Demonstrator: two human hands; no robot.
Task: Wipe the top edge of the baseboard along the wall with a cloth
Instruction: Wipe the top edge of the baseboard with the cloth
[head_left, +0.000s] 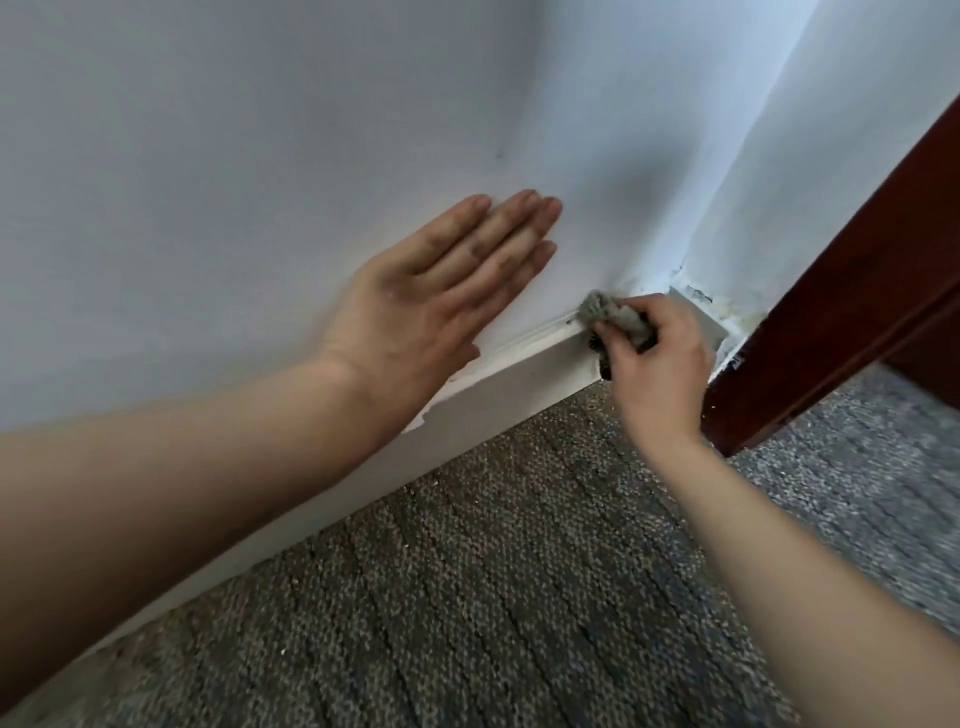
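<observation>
Down Low: Cloth Meeting the Baseboard Near the Corner

Right now the right hand (657, 358) is curling its fingers closed around a small bunched grey cloth (610, 318), pressing it onto the top edge of the white baseboard (498, 384). The cloth is sitting just short of the corner where two pale walls are meeting, near a dark reddish-brown door (852, 291) that is standing on the right. The left hand (431, 296) is lying flat and fully open against the wall (260, 156), fingers together and stretched out, holding nothing; its heel is resting just above the baseboard's top edge. Both forearms are reaching in bare from the bottom of the view. Below the baseboard, a brown-grey woven carpet (493, 571) is covering the floor. No writing or brand marks are showing anywhere.
</observation>
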